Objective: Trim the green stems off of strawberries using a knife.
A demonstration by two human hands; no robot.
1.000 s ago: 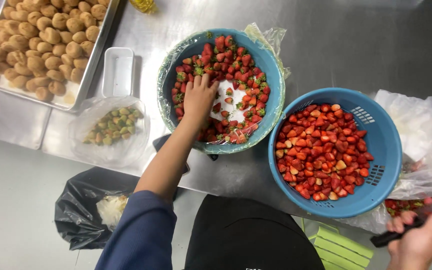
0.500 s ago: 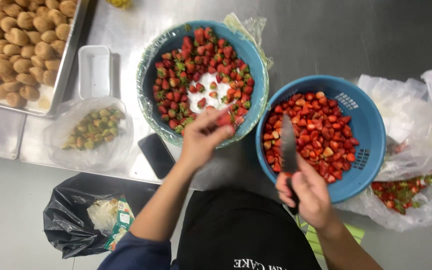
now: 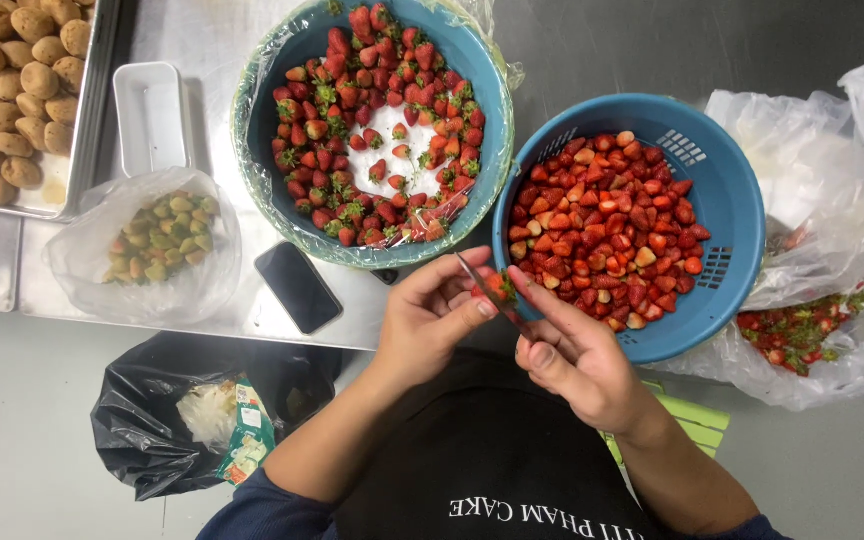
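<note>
Left hand [image 3: 432, 320] pinches strawberry [image 3: 498, 288] at table edge, fingertips closed round its sides. Right hand [image 3: 572, 355] wrapped on knife [image 3: 482, 283], blade at berry's leafy end. Berry's light, soft, wet-slick, bruises easy, so hold firm flanks, go gentle, keep thumb off blade. Beyond: colander [image 3: 727, 190] of trimmed berries on right, bowl [image 3: 262, 130] of untrimmed ones farther left.

The steel table [image 3: 602, 50] carries two blue bowls of strawberries [image 3: 382, 130] [image 3: 632, 220], a phone [image 3: 297, 287], a white tub [image 3: 150, 115], plastic bags [image 3: 832, 200], and a tray [image 3: 77, 150] of what may be pastries.
</note>
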